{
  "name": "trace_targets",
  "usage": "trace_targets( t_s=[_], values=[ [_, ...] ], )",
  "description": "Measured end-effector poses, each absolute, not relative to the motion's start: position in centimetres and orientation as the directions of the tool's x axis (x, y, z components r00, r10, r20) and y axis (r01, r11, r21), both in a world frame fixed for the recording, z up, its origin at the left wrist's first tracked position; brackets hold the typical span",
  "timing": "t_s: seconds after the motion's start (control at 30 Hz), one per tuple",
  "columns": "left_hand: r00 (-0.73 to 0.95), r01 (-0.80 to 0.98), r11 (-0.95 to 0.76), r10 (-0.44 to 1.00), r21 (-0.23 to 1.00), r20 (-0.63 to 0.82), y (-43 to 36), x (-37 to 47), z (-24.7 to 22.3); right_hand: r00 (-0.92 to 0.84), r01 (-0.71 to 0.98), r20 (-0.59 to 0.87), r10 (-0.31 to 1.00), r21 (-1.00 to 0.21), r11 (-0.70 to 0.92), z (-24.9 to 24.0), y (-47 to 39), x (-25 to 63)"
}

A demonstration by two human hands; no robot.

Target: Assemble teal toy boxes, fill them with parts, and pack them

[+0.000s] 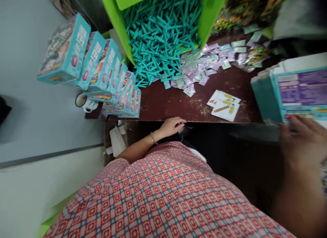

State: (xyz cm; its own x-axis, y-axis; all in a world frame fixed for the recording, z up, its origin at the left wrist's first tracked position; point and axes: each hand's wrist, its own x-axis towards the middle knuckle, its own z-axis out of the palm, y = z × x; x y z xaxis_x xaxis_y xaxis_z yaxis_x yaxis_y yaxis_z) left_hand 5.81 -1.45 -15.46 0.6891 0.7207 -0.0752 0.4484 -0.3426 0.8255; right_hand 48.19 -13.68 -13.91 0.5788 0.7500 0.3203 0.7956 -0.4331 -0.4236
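My left hand [171, 127], with a bangle on its wrist, is at the table's front edge. Its fingers are curled together near the thumb, and a small greyish thing shows beneath them, too unclear to name. At the far right, my right hand [304, 139] is blurred by motion, its fingers closed at the near edge of the top flattened carton [301, 89], teal and purple, on a stack. Between the hands, white instruction cards [226, 111] with yellow and orange pictures lie overlapping on the dark red table [168, 106].
Teal plastic pieces [163, 36] spill from a green bin [213, 16] at the back. Small purple and green packets [201, 65] lie beside them. Printed boxes [102, 67] stand in a leaning row at left, near an enamel mug [88, 104]. Orange-green packets [255, 55] are at back right.
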Motion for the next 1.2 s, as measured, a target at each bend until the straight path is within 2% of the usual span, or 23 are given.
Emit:
trace_targets(
  t_s=[0.23,0.4,0.5,0.63,0.7,0.77,0.83,0.9,0.93,0.97,1.03,1.1,1.2],
  values=[
    [0.741,0.397,-0.317,0.664,0.861,-0.097,-2.0,8.6,-15.2,0.588,0.803,0.293,0.754,-0.32,-0.502,-12.1,-13.1,46.6],
    [0.798,0.371,-0.329,0.592,0.868,-0.117,-2.6,10.8,-14.6,0.654,0.739,0.232,0.72,-0.397,-0.544,-12.5,-6.7,46.4],
    [0.81,0.361,-0.325,0.574,0.874,-0.122,-2.5,10.5,-13.8,0.649,0.742,0.186,0.738,-0.371,-0.559,-13.4,-4.7,46.8],
    [0.733,0.393,-0.181,0.654,0.901,-0.188,-2.3,9.7,-13.0,0.702,0.696,0.106,0.704,-0.312,-0.647,-11.8,-5.0,47.4],
    [0.715,0.333,-0.091,0.674,0.939,-0.188,-2.5,10.2,-12.5,0.74,0.668,0.21,0.639,-0.341,-0.661,-9.7,-6.1,46.1],
    [0.708,0.201,-0.001,0.691,0.98,-0.145,-2.6,11.5,-11.9,0.694,0.716,0.337,0.637,-0.415,-0.56,-7.9,-7.4,42.4],
    [0.6,0.068,0.075,0.794,0.995,-0.101,-2.2,12.8,-11.2,0.499,0.815,0.368,0.784,-0.506,-0.282,-6.9,-8.3,36.8],
    [0.323,-0.032,0.123,0.94,0.992,-0.106,-1.1,13.3,-10.7,0.141,0.786,0.34,0.93,-0.609,0.104,-7.1,-8.0,30.9],
    [0.168,-0.077,0.138,0.978,0.987,-0.123,-0.4,13.2,-10.5,0.003,0.723,0.337,0.941,-0.651,0.231,-7.4,-7.3,28.5],
    [0.047,-0.121,0.151,0.988,0.981,-0.146,0.3,12.8,-10.5,-0.06,0.675,0.345,0.937,-0.677,0.293,-7.8,-6.3,26.8],
    [-0.04,-0.182,0.184,0.98,0.966,-0.195,1.3,11.4,-10.7,0.008,0.655,0.333,0.943,-0.715,0.247,-8.5,-3.8,25.2],
    [-0.012,-0.177,0.2,0.979,0.964,-0.205,1.5,9.8,-11.3,0.15,0.655,0.259,0.954,-0.749,0.1,-9.0,-1.3,25.1],
    [-0.061,-0.108,0.16,0.984,0.981,-0.167,0.9,7.8,-12.5,0.14,0.592,0.137,0.981,-0.805,0.029,-9.6,0.8,25.4]
  ],
)
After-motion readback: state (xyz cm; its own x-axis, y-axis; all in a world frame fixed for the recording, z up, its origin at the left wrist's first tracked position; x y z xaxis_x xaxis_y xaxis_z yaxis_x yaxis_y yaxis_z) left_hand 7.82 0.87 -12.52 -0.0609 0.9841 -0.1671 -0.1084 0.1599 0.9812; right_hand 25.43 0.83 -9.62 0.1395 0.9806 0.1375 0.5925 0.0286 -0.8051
